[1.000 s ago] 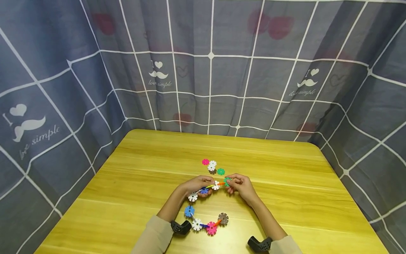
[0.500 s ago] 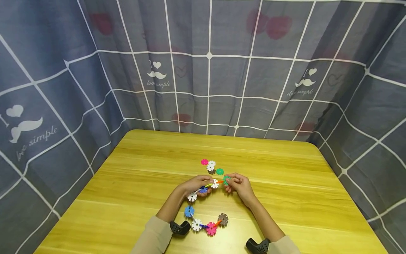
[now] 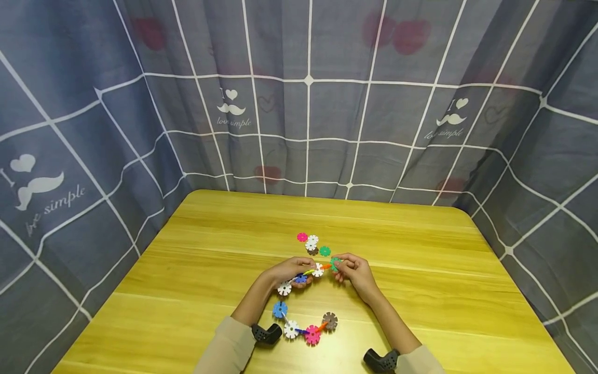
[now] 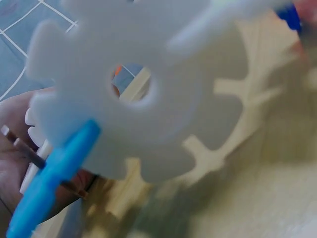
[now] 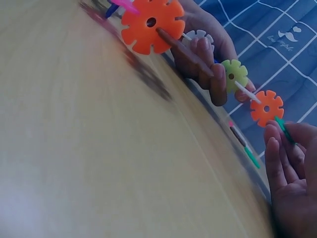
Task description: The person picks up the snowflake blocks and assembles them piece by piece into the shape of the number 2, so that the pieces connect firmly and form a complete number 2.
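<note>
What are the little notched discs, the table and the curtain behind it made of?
The notched discs look like smooth, fairly matte plastic: even, solid colours and clean-cut slots. The table seems wood or wood-look laminate, faintly glossy, with grain streaks and a soft highlight; I can't tell which. The curtain is probably matte fabric, given its soft folds.

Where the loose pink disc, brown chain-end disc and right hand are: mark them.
Loose pink disc (image 3: 302, 237): head view, middle of its face.
Brown chain-end disc (image 3: 331, 319): head view, its face, just off the centre.
Right hand (image 3: 355, 270): head view, back of the hand.
</note>
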Tool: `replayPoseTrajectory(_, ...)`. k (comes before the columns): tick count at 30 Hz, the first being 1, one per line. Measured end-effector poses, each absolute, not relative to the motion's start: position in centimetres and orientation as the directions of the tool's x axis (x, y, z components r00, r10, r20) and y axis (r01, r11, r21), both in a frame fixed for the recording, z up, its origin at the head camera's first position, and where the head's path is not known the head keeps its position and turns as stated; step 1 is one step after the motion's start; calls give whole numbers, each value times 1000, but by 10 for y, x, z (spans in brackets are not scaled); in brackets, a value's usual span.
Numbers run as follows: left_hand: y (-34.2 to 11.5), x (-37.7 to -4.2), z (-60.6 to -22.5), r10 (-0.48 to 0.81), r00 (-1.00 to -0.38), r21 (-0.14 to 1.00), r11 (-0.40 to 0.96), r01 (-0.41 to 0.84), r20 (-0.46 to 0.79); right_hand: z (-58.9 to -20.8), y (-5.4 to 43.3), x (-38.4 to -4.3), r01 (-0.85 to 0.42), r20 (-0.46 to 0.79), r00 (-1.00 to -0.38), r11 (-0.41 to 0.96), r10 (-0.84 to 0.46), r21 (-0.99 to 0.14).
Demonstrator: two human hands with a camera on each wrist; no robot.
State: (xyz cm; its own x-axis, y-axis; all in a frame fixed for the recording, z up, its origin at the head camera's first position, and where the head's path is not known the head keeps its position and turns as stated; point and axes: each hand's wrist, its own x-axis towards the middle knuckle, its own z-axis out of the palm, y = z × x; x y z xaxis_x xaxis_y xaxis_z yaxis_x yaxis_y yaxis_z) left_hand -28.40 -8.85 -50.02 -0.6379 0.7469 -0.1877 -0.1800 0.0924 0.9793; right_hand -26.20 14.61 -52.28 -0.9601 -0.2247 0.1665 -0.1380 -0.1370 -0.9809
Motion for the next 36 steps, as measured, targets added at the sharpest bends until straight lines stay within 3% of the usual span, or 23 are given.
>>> replayPoseTrajectory(24,-84,-278,-501,677,-710,981,108,-164,-193,-499,141,-251,-142,157,-946,-71,-283,-987)
replayPoseTrajectory(36,-83,-279,-501,643,-737,978,128,-164,-208,-520,145,-262,-150,175,-942,-108,-285,-983)
